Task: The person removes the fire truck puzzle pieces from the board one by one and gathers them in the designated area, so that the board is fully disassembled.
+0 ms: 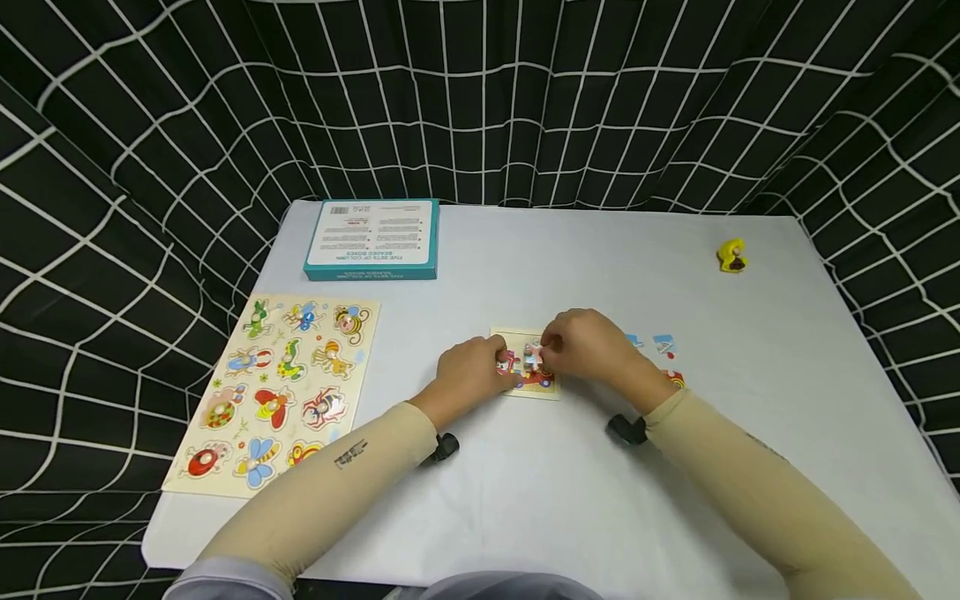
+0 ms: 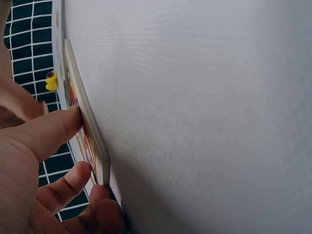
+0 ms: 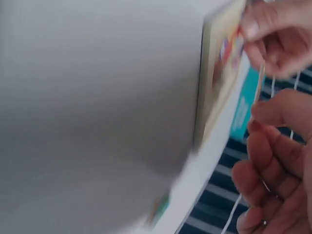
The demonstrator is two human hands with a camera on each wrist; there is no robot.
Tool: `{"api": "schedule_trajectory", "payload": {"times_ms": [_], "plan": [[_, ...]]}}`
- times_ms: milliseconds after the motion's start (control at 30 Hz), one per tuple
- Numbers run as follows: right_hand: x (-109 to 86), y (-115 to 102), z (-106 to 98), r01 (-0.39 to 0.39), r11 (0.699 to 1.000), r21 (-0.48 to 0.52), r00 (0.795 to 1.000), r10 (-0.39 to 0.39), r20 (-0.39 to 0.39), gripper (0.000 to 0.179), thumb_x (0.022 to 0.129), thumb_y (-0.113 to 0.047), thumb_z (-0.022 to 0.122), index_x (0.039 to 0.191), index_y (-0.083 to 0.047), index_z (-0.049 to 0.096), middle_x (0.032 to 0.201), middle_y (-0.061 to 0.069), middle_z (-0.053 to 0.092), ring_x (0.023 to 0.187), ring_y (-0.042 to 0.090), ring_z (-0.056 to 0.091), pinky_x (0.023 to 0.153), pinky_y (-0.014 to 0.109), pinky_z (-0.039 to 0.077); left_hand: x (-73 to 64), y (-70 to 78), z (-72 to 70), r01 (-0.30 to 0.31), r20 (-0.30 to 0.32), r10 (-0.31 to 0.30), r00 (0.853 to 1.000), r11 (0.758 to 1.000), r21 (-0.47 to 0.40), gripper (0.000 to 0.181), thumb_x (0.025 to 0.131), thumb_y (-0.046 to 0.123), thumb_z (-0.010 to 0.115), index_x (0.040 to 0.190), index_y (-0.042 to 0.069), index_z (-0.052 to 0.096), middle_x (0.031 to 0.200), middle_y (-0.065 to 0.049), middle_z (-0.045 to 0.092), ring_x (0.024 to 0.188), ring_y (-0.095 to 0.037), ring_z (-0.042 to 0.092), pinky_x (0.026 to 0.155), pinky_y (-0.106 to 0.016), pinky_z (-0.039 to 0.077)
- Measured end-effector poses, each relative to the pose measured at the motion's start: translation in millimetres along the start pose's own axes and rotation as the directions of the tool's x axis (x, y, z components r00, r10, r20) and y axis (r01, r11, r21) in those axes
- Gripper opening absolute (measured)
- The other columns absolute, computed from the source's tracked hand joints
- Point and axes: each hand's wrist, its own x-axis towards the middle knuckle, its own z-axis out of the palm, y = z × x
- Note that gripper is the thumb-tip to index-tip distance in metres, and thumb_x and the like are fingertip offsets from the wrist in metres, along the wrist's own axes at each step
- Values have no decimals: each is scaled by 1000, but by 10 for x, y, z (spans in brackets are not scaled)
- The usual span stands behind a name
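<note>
A small wooden puzzle board [image 1: 553, 393] with a red vehicle picture lies flat on the table. My left hand [image 1: 472, 367] holds it at its left side. The left wrist view shows the thumb [image 2: 63, 129] on the board's face, with the other fingers at its far edge. Over the board, my right hand [image 1: 588, 343] pinches a puzzle piece [image 1: 532, 357] between thumb and fingertips. In the right wrist view that thin piece [image 3: 259, 90] stands on edge, tilted and apart from the board. The fingers hide part of the board's picture.
Loose puzzle pieces [image 1: 663, 342] lie right of the board, partly behind my right arm. At the left is a large insect peg puzzle [image 1: 351, 379], partly under my left forearm. Behind it sits a teal box [image 1: 371, 273]. A small yellow toy [image 1: 731, 256] stands far right.
</note>
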Motion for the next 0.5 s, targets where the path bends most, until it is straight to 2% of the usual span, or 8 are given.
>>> {"api": "schedule_trajectory", "payload": {"times_ms": [67, 167, 300, 500], "plan": [[-133, 115, -91, -43, 999, 29, 999, 43, 5, 7, 78, -17, 77, 80, -12, 73, 70, -8, 59, 66, 12, 53, 64, 32, 45, -2, 7, -9, 2, 6, -2, 1000, 1000, -8, 32, 79, 45, 77, 92, 22, 60, 76, 7, 56, 68, -13, 54, 59, -32, 41], [-391, 340, -210, -133, 989, 61, 990, 130, 57, 8, 78, -17, 80, 81, -14, 73, 70, -10, 59, 67, 10, 53, 62, 31, 45, -2, 5, -10, 12, 14, -12, 1000, 1000, -6, 32, 79, 46, 76, 93, 22, 60, 77, 8, 56, 69, -13, 54, 59, -31, 41], [-718, 617, -319, -243, 967, 79, 963, 231, 139, 8, 79, -16, 81, 82, -18, 74, 71, -11, 59, 67, 11, 53, 60, 30, 45, 2, -5, -13, 18, 18, -18, 1000, 1000, -6, 33, 79, 45, 76, 92, 21, 59, 76, 7, 55, 69, -13, 53, 58, -32, 40], [-1005, 853, -363, -329, 935, 130, 936, 304, 179, 8, 80, -14, 79, 82, -19, 73, 70, -8, 58, 67, 14, 51, 59, 29, 42, -27, 2, -21, 6, 30, -5, 1000, 1000, -20, 30, 80, 42, 75, 94, 20, 59, 76, 6, 55, 68, -14, 53, 58, -32, 41]]}}
